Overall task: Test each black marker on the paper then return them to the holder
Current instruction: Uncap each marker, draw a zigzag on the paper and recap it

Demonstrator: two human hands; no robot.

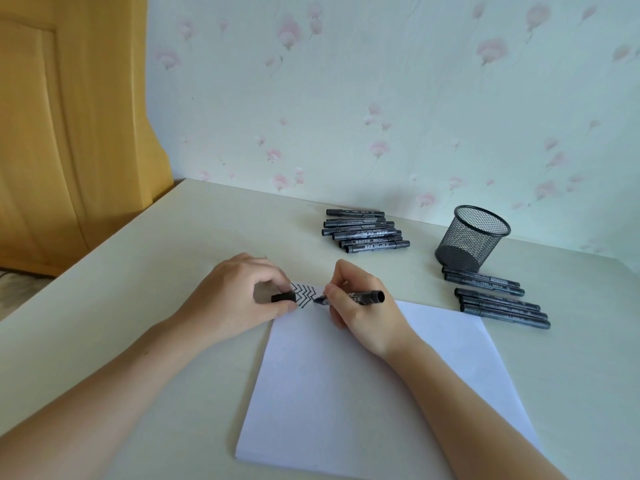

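Observation:
A white sheet of paper (374,386) lies on the cream table, with black zigzag lines (306,294) drawn at its far left corner. My right hand (360,306) grips an uncapped black marker (367,297), its tip touching the paper beside the zigzags. My left hand (239,296) rests on the paper's corner and pinches the marker's black cap (283,297). Several black markers (363,233) lie in a pile at the back. More black markers (498,299) lie to the right of the paper. The black mesh holder (472,239) stands upright behind them and looks empty.
A floral-papered wall runs along the table's far edge. A yellow wooden door (69,133) stands to the left, beyond the table's left edge (86,261).

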